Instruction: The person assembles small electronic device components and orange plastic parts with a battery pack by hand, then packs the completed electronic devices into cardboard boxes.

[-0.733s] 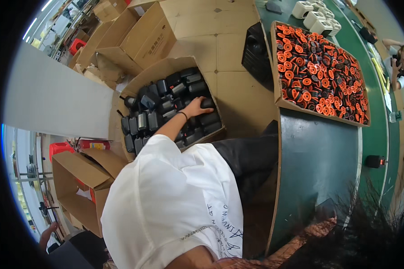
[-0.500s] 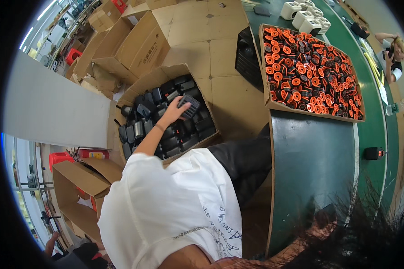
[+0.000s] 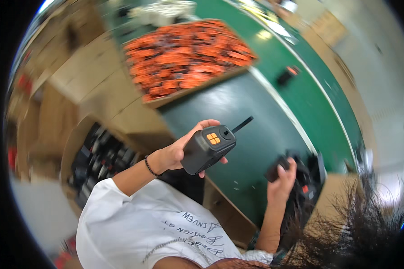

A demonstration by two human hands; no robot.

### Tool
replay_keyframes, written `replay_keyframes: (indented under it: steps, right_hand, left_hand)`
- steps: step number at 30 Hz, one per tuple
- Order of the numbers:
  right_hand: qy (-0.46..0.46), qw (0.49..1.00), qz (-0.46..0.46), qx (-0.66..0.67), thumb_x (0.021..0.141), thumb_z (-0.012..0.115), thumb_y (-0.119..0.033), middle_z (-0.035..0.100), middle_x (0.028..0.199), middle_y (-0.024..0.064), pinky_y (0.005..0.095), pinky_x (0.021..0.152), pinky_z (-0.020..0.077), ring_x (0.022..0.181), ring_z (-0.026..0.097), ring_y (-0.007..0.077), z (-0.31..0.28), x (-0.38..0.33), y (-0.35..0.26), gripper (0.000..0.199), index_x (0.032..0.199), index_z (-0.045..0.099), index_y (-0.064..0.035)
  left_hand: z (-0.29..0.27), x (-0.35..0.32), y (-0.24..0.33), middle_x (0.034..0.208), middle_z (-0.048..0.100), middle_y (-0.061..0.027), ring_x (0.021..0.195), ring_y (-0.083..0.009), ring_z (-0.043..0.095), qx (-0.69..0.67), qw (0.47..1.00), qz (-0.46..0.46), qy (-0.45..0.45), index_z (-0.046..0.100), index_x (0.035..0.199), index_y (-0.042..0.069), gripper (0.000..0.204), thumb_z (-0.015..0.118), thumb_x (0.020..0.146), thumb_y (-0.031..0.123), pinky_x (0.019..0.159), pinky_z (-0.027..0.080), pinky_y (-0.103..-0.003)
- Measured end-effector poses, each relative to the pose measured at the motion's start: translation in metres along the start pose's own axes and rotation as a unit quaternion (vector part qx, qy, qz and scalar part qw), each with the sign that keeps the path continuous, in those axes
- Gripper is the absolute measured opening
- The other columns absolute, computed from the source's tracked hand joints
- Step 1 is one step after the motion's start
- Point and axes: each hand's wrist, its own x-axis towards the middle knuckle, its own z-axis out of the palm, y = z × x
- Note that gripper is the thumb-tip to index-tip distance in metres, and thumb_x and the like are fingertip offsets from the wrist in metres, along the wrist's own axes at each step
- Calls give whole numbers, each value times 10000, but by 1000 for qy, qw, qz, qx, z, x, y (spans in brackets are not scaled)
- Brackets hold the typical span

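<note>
My left hand point(image 3: 171, 156) is wrapped round a black handheld device point(image 3: 202, 154), raised above the near edge of the table. The device has a cluster of orange pads on its end face and a thin black rod, like an antenna, sticking out beside a round knob. Farther right, over the table, my right hand point(image 3: 283, 181) grips a small dark block point(image 3: 275, 170); blur hides its exact kind. A carton point(image 3: 69, 148) with several black devices lies to the left, below my left arm.
A shallow carton tray point(image 3: 202, 80) full of orange-and-black round parts stands on the green table point(image 3: 215, 105). Beyond it sit white containers point(image 3: 166, 12). A small black device point(image 3: 287, 75) rests on the green strip. Dark items point(image 3: 307, 179) crowd a container beside my right hand.
My left hand has left the carton of black devices and come right, up over the table edge, with a device in it. The view has turned right. My right hand still holds a dark block.
</note>
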Motion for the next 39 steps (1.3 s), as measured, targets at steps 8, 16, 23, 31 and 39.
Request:
replay_keyframes:
  steps: [8,16,23,31,39]
  right_hand:
    - [110,990,-80,31,836,682,103,642,1062,74,314,864,552,974,636,152,-2,1,-25,470,1256,524,-37]
    - [126,990,-60,-25,906,653,41,648,1165,138,298,948,505,1054,629,161,-5,2,-24,503,1365,451,18]
    - [95,973,-99,-188,897,669,80,637,1111,91,248,877,520,1024,624,129,-2,0,-27,414,1296,564,39]
    - [130,965,-86,-212,898,700,29,635,1079,80,236,865,507,965,615,108,1,0,-21,389,1268,578,31]
    - [168,980,-50,-92,903,697,17,626,1031,63,241,856,511,941,613,98,3,-3,-11,261,1126,564,-4]
  left_hand:
    - [8,145,-62,1397,544,-89,1254,-215,557,-95,970,-224,-16,415,1487,140,701,339,1003,642,1019,473,-421]
    - [22,179,-71,1480,414,-69,1273,-208,531,34,975,-218,-12,222,1551,193,624,354,1047,536,1031,473,-377]
    - [8,171,-79,1373,448,-110,1232,-174,504,114,981,-159,-16,202,1515,159,540,464,1055,269,969,484,-328]
    - [16,161,-80,1365,459,-144,1208,-183,478,172,970,-163,-59,168,1504,117,561,477,1048,223,1038,403,-353]
    - [14,156,-86,1408,404,-178,1284,-216,422,167,975,-128,-66,109,1490,107,569,451,1047,208,1111,336,-394]
